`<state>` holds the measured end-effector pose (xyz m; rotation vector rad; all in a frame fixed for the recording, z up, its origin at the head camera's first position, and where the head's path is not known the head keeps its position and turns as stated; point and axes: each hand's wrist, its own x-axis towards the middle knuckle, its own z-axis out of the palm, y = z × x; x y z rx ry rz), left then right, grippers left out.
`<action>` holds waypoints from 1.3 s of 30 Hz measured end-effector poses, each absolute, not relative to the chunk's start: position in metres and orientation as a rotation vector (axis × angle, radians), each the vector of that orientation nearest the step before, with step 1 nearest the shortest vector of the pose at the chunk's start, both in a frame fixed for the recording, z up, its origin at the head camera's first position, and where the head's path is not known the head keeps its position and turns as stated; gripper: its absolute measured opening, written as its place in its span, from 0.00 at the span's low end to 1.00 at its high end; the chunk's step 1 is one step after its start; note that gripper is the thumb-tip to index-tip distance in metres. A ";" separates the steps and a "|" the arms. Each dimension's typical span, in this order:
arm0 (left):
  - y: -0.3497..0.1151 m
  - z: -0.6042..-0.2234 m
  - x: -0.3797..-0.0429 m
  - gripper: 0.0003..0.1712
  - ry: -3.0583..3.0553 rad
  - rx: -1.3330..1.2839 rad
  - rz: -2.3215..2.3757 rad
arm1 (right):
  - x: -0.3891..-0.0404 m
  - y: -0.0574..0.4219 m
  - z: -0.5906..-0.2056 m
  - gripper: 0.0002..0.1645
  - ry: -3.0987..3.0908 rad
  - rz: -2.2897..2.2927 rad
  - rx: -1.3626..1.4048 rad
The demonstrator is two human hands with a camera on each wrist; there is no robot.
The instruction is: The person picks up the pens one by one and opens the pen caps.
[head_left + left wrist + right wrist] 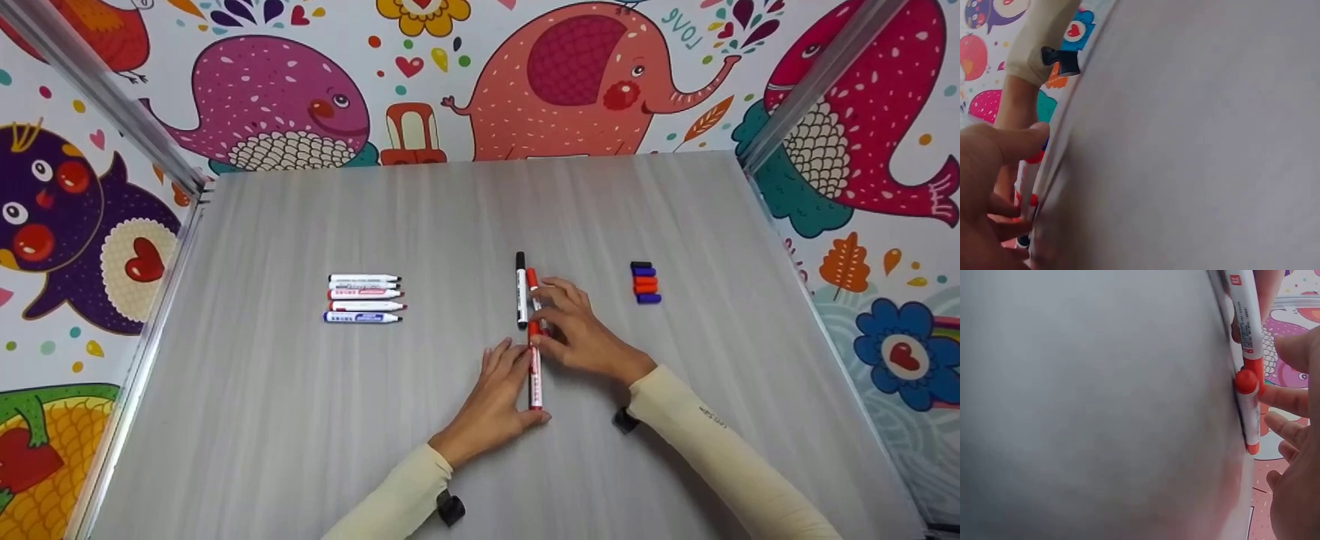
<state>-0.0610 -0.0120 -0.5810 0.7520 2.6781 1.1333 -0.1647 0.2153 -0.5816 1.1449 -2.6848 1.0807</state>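
Observation:
In the head view, my left hand (491,401) holds a red whiteboard marker (535,382) lengthwise, thumb at its near end and fingers by the capped end. My right hand (589,334) reaches in from the right, its fingers spread over the capped end and a second red marker (532,277). Close by on the left lies a black-capped marker (521,294). From the right wrist, one finger appears against the held marker's red cap (1253,367), above the second marker's round red end (1247,381). Fingers partly cover the second marker in the head view.
A row of several uncapped markers (365,306) lies on the left of the grey table (262,420). Toward the right, several loose caps (646,284) in black, blue and red sit in a column. Cartoon-printed walls (420,75) bound the table at the back and sides.

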 end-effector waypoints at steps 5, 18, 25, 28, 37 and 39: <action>-0.026 -0.566 -0.076 0.57 2.327 0.696 1.446 | -0.168 0.215 -0.569 0.11 -2.672 1.279 1.031; -0.049 -0.545 -0.105 0.49 1.881 0.659 1.750 | -0.163 0.211 -0.549 0.21 -2.652 1.803 0.639; -0.055 -0.542 -0.119 0.35 1.986 0.600 1.798 | -0.160 0.208 -0.546 0.22 -2.658 1.806 0.603; -0.056 -0.541 -0.124 0.29 2.095 0.559 1.777 | -0.159 0.206 -0.544 0.20 -2.649 1.788 0.636; -0.057 -0.538 -0.138 0.19 2.281 0.505 1.603 | -0.156 0.205 -0.539 0.10 -2.651 1.726 0.714; -0.056 -0.539 -0.140 0.17 2.302 0.507 1.575 | -0.156 0.205 -0.539 0.09 -2.659 1.723 0.724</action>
